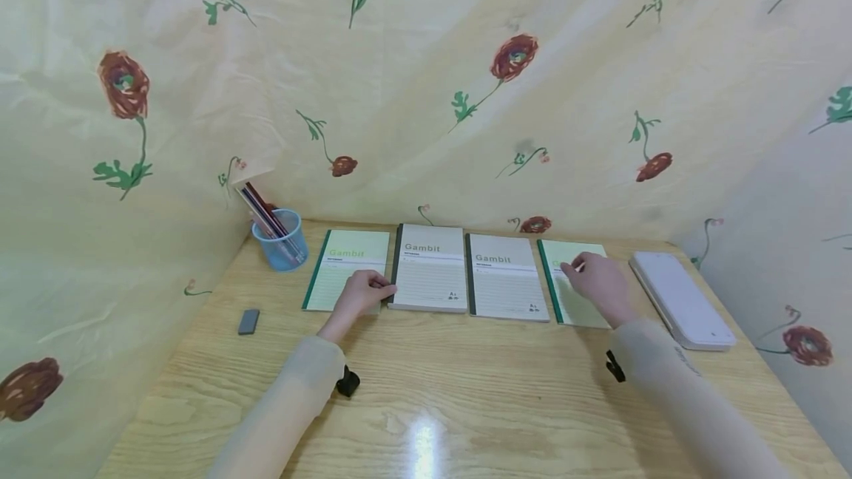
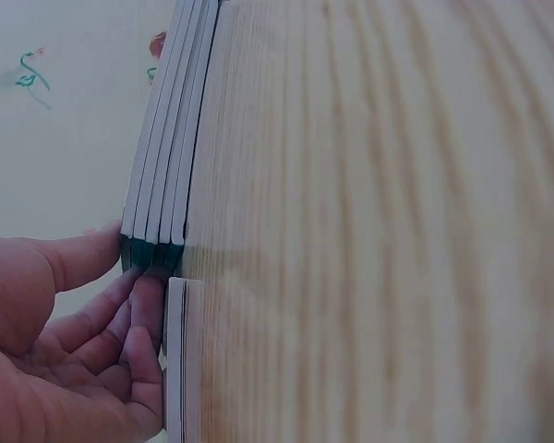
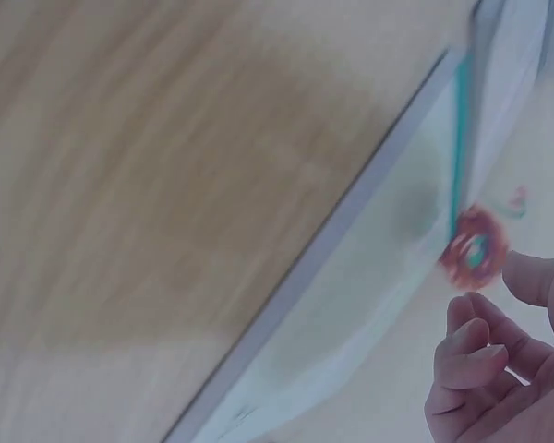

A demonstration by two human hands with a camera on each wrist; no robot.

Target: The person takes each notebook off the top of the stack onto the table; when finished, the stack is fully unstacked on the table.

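Two green-spined and two dark-spined rectangular paper notebooks (image 1: 509, 276) showed face-up, long axes toward twelve. The left hand (image 1: 362, 294) pinched the left dark-spined stack (image 1: 431, 268) at eight o'clock; the right hand (image 1: 597, 285), loosely curled, empty, was over the rightmost. One blue mesh cup (image 1: 291, 256) at nine held pencils (image 1: 258, 207).

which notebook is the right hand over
The rightmost, green-spined notebook: the right hand is over only that one. The other green-spined notebook lies leftmost.

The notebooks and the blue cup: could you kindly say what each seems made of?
Notebooks: paper, probably with matte card covers, judging by pale layered edges. Blue cup: perhaps smooth plastic, possibly painted mesh; pencils show through its wall.
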